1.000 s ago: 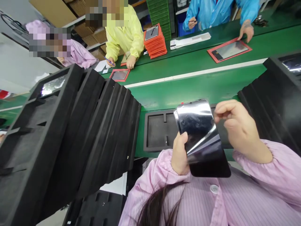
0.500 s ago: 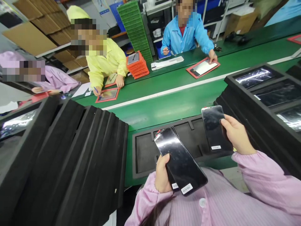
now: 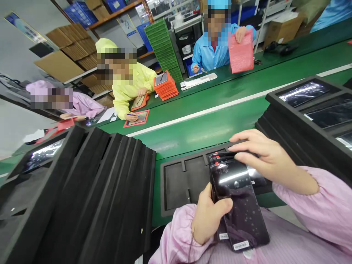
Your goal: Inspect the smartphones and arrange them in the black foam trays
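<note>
My left hand (image 3: pixel 209 216) is closed round the lower left edge of a small stack of glossy black phone panels (image 3: pixel 239 198), each with a red tab at its top end and a white label at the bottom. My right hand (image 3: pixel 264 156) rests on the stack's upper right, fingers curled over the top panel's edge. Beneath the stack lies a black foam tray (image 3: pixel 178 179) with bare rectangular pockets, on the green belt (image 3: pixel 209 128).
A fanned pile of black foam trays (image 3: pixel 82 198) fills the left. More foam trays holding panels (image 3: pixel 310 106) stand at the right. Across the belt, three people work; one in blue lifts a pink bag (image 3: pixel 241 52), another writes beside stacked red trays (image 3: pixel 165 85).
My right hand has brought its separate panel over and onto the stack in my left hand. The person in blue has raised a pink bag.
</note>
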The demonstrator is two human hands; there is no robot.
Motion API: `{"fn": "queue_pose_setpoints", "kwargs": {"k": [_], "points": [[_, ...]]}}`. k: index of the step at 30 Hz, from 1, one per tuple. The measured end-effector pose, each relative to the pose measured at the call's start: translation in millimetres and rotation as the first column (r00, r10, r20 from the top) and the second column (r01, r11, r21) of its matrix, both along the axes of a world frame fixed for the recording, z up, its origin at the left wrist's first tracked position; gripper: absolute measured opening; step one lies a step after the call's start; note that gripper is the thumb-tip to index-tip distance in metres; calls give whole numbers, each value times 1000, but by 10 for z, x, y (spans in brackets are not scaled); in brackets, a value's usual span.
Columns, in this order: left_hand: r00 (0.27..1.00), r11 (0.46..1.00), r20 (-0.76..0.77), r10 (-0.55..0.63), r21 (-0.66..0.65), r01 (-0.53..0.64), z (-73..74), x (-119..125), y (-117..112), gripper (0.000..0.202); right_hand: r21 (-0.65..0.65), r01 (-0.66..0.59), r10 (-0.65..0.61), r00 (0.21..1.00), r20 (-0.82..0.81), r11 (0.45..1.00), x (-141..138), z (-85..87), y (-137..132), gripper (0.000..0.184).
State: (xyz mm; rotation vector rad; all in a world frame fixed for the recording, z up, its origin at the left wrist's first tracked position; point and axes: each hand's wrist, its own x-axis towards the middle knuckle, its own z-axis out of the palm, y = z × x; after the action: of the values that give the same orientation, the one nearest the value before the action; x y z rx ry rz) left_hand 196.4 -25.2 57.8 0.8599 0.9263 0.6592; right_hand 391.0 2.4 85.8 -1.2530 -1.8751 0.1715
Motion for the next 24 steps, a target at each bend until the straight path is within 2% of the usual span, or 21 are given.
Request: {"fn": "queue_pose_setpoints", "kwargs": {"k": [1, 3, 6, 8, 10, 11, 13, 16, 17, 19, 21, 22, 24], "points": [[1000, 1000, 1, -12, 1, 12, 27, 7, -4, 29, 29, -77, 75, 995, 60, 997, -59, 112, 34, 18], [1000, 1000, 1, -21, 4, 21, 61, 9, -14, 28, 50, -200, 190, 970, 149, 979, -161, 223, 96, 16], [999, 1000, 34, -6, 7, 6, 57, -19, -25, 30, 132, -265, 236, 951, 201, 955, -232, 219, 101, 18], [997, 1000, 68, 22, 14, -23, 23, -53, -30, 31, 225, -306, 254, 938, 235, 925, -220, 215, 21, 17], [993, 998, 108, 56, 0, -56, -17, -88, -33, 33, 250, -379, 307, 909, 283, 891, -187, 256, -87, 19], [990, 998, 125, 68, -14, -67, -33, -103, -34, 34, 240, -401, 324, 896, 305, 884, -174, 289, -132, 18], [988, 998, 138, 63, -31, -59, -43, -121, -33, 36, 220, -366, 289, 904, 316, 904, -171, 357, -161, 14], [996, 1000, 85, 11, 2, -12, -7, -119, -27, 36, 130, -290, 238, 919, 315, 948, -218, 412, -29, 8], [998, 1000, 61, -3, 12, 3, 11, -113, -25, 35, 60, -298, 265, 911, 317, 953, -238, 416, 45, 6], [999, 1000, 28, -19, 19, 19, 42, -105, -22, 34, -94, -360, 371, 881, 294, 928, -272, 412, 184, 6], [1000, 1000, 16, -16, 26, 16, 56, -108, -21, 35, -163, -404, 435, 860, 267, 900, -299, 409, 253, 14], [1000, 1000, 16, -6, 29, 6, 57, -114, -19, 35, -136, -406, 428, 859, 281, 904, -310, 411, 249, 16], [999, 999, 25, 23, 24, -24, 53, -136, -17, 37, 13, -405, 374, 855, 360, 914, -325, 424, 161, 19]]}}
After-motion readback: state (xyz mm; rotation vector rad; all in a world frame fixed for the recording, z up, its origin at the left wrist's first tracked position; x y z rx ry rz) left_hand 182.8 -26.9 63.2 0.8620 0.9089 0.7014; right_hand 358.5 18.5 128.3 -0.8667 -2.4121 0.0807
